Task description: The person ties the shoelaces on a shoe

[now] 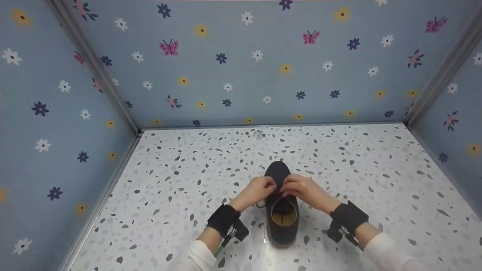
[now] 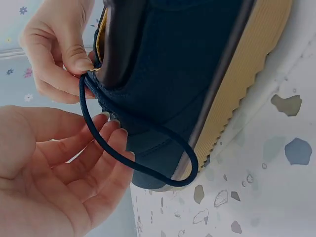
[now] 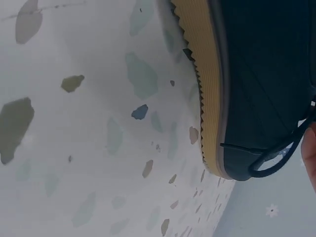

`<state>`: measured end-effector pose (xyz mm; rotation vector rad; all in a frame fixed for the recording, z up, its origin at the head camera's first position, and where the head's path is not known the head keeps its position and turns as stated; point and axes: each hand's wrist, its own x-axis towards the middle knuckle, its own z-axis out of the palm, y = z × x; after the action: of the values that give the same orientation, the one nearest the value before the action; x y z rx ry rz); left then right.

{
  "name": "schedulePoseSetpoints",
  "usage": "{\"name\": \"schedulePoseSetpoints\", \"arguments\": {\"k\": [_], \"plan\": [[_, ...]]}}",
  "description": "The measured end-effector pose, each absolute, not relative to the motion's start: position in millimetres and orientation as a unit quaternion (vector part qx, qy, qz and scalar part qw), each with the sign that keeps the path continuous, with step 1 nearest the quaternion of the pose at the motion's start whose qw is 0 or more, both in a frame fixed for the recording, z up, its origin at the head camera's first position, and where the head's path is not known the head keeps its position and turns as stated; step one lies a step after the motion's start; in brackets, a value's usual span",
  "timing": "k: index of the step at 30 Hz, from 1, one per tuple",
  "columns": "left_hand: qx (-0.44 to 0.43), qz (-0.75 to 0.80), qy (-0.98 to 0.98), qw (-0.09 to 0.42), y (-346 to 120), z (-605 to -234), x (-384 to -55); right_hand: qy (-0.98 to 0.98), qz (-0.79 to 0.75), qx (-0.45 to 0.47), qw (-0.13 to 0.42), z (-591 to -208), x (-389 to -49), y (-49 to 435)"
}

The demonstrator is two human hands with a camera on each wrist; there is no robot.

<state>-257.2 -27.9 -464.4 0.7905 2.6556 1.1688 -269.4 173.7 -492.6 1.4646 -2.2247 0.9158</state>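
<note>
A dark lace-up shoe with a tan ridged sole stands on the floor, toe pointing away from me. My left hand is at the lacing from the left, thumb and fingertips pinched together at the shoelace by the eyelets. From the other side my right hand pinches the lace close to the shoe's opening. In the left wrist view a loop of dark shoelace hangs down the shoe's side, passing across the left fingertips. The right wrist view shows a lace end and a curved length near the toe.
White speckled floor lies under the shoe. Blue walls with flowers and butterflies rise at the back, left and right. Black straps with small cameras sit on both wrists.
</note>
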Motion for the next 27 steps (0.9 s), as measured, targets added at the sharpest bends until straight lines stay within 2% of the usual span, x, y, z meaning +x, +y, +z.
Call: {"name": "schedulePoseSetpoints", "arguments": {"k": [5,13,16,23,27], "plan": [[0.282,0.359,0.888,0.051,-22,-465,-248,-0.792,0.368,0.467,0.139,-496,-271,173],[0.229,0.301,0.925,-0.030,-5,-476,-238,-0.850,0.402,0.339,0.030,-490,-269,168],[0.237,0.316,0.919,-0.019,-7,-476,-240,-0.854,0.413,0.315,0.006,-488,-267,169],[0.268,0.381,0.882,0.061,-23,-469,-248,-0.862,0.416,0.289,-0.021,-488,-266,182],[0.262,0.386,0.882,0.064,-26,-469,-250,-0.861,0.416,0.291,-0.026,-488,-264,189]]}}
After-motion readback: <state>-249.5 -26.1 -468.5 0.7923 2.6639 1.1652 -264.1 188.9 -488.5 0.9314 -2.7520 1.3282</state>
